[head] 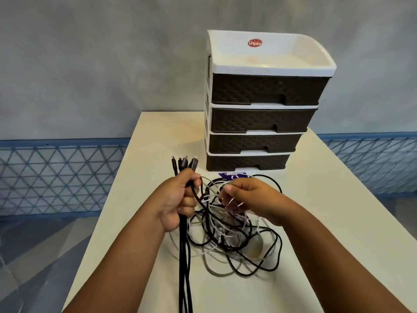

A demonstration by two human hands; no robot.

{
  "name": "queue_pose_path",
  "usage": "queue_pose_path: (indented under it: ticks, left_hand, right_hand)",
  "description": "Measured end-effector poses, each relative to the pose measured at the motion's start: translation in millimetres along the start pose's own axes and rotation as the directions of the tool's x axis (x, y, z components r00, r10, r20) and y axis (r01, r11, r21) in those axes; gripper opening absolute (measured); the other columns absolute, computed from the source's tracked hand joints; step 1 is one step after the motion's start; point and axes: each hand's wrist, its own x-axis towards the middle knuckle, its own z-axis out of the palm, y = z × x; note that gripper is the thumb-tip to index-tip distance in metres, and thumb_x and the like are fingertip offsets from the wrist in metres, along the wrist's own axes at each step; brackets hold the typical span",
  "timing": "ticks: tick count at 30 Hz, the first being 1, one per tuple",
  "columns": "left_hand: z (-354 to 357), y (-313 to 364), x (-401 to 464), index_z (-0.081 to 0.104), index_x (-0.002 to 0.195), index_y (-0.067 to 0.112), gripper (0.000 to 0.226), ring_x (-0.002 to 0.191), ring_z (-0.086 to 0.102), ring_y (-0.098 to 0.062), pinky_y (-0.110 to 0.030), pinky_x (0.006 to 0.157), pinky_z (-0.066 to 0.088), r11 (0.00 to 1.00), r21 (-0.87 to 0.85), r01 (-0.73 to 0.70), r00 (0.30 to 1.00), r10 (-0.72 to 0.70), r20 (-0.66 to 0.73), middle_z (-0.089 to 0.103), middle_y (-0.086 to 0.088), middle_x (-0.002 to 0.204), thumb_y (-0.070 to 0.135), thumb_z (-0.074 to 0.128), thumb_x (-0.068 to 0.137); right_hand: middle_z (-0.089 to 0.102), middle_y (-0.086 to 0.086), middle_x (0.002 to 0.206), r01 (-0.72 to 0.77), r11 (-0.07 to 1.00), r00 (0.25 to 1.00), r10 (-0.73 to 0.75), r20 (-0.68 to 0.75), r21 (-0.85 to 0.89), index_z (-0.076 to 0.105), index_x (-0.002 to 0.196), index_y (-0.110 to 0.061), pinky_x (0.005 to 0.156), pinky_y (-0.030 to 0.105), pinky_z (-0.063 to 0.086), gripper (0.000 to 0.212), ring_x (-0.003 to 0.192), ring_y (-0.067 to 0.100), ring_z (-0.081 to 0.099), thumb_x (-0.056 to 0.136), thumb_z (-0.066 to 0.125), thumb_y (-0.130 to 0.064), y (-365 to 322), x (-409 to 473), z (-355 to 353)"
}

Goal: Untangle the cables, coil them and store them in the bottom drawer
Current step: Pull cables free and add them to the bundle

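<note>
A tangle of black and white cables (234, 240) lies on the cream table (327, 199) in front of a white drawer unit (264, 102) with dark woven drawer fronts. Its bottom drawer (246, 162) is closed. My left hand (180, 199) is closed around a bundle of black cables (185, 256); their plug ends stick up above my fist and their lengths hang straight down off the table's near edge. My right hand (246, 195) hovers over the tangle and pinches a white cable strand between thumb and fingers.
The drawer unit stands at the far middle of the table, all its drawers closed. A purple-and-white slip (232, 176) lies just in front of the bottom drawer. A blue lattice fence (56, 177) runs behind the table on both sides.
</note>
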Motion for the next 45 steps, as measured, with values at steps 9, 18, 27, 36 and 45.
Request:
queue_pose_path:
  ticks: [9,18,27,36,45]
  left_hand:
    - [19,5,-24,0.043,0.055,0.020,0.039,0.044,0.008,-0.005,-0.014,0.037,0.008,0.991,0.073,-0.108,0.994,0.108,0.013,0.013,0.007,0.055,0.023,0.042,0.094]
    - [13,-4,-26,0.044,0.057,0.020,0.038,0.044,0.010,-0.007,-0.017,0.040,0.008,0.989,0.105,-0.103,0.970,0.124,-0.209,0.014,0.005,0.058,0.023,0.044,0.094]
    - [7,-8,-23,0.047,0.062,0.020,0.034,0.039,0.012,-0.006,-0.016,0.038,0.008,0.997,0.012,-0.076,0.960,0.076,-0.268,0.015,0.008,0.054,0.025,0.046,0.096]
    - [-3,-8,-13,0.046,0.065,0.020,0.031,0.039,0.013,-0.006,-0.014,0.036,0.009,0.997,-0.011,-0.076,0.949,0.069,-0.308,0.018,0.009,0.052,0.025,0.048,0.096]
    - [-12,-5,-9,0.051,0.075,0.016,0.026,0.037,0.013,-0.004,-0.014,0.033,0.011,0.999,0.004,-0.041,0.968,0.041,-0.249,0.018,0.010,0.048,0.028,0.047,0.099]
  right_hand:
    - [0.056,-0.008,0.109,0.188,0.802,0.974,-0.226,0.004,-0.566,0.063,0.114,-0.032,0.080,0.028,0.046,0.029,0.097,0.011,0.056,0.087,0.067,-0.043,36,46,19]
    - [0.055,-0.002,0.116,0.149,0.736,0.989,-0.099,0.112,-0.660,0.064,0.120,-0.027,0.084,0.025,0.045,0.036,0.099,0.013,0.057,0.087,0.067,-0.041,42,55,-5]
    - [0.049,-0.005,0.108,0.298,0.684,0.953,-0.254,0.166,-0.666,0.067,0.117,-0.033,0.085,0.032,0.049,0.025,0.098,0.015,0.057,0.092,0.063,-0.034,36,55,-2]
    - [0.069,-0.010,0.084,0.389,0.762,0.919,-0.364,0.154,-0.518,0.076,0.090,-0.028,0.073,0.034,0.054,0.006,0.076,0.004,0.064,0.085,0.074,-0.027,13,40,-38]
    - [0.067,-0.009,0.083,0.444,0.773,0.888,-0.448,0.106,-0.454,0.075,0.084,-0.031,0.073,0.036,0.054,0.010,0.079,0.005,0.063,0.082,0.075,-0.040,-12,15,-32]
